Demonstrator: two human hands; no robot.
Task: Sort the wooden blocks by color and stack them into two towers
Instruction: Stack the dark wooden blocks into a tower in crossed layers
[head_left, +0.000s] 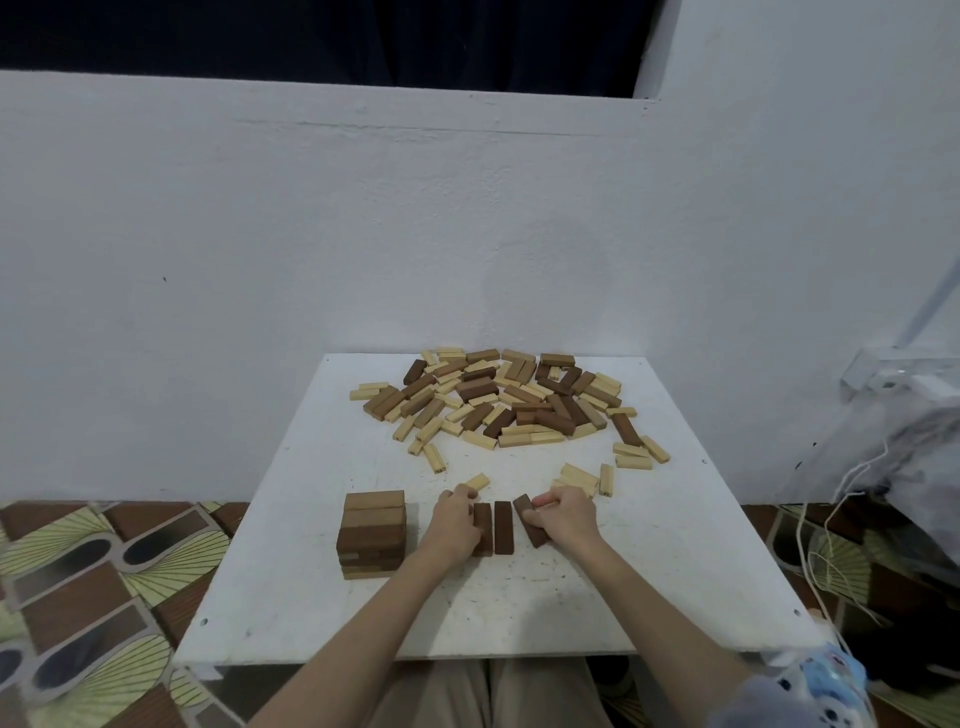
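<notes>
Head view, the only one: white square counter (311, 597) against a pale wall, mixed heap of light and dark rectangular wooden blocks (498, 402) at the far side, a few light strays near the right edge. Short dark-brown block tower (373, 535) stands near-left, layers square and flush as far as I can tell. Just right of it, three dark-brown blocks lie flat: left block (484, 527), middle block (504, 526), and a skewed right block (531, 521) angled away from the other two. Left hand (453, 525) rests against the left block, fingers curled at its side; whether it actually grips is hard to tell, its thumb side is hidden. A single light wooden block (478, 481) sits at the left hand's knuckles, touching or just beside, can't say which. Right hand (563, 517) pinches the skewed block, fingers narrow on its long faces. Handling guess: small, light, rigid, smooth-sanded wood, so low friction, slides easily, no crush risk. Best hold looks like the long side faces near mid-length; squeezing all three together from the outer faces should lift them as one layer, but a loose squeeze likely drops the middle one.
</notes>
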